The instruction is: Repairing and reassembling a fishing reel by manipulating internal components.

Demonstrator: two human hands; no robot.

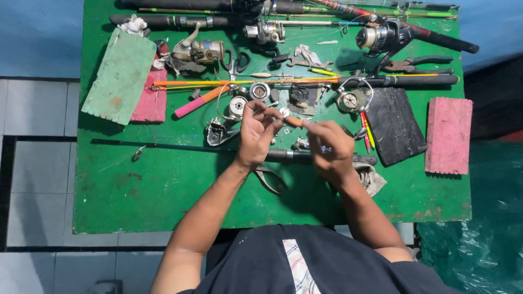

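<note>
Small reel part being worked on over a desk full of fishing gear

A small silvery part point(284, 112) is pinched in the left hand point(256, 133) grip, and a thin orange-tipped tool point(294, 121) is clenched in the right hand point(329, 149) grip, its tip brought right up to the part. Both are held just above the green desk point(163, 185). A dark rod point(190, 148) is laid right under the grips, loose reel spools point(260, 91) just beyond them, a black pad point(395, 125) off to the right. Probably best done with wrists kept low and the part kept over the desk, so anything dropped is caught there.
</note>
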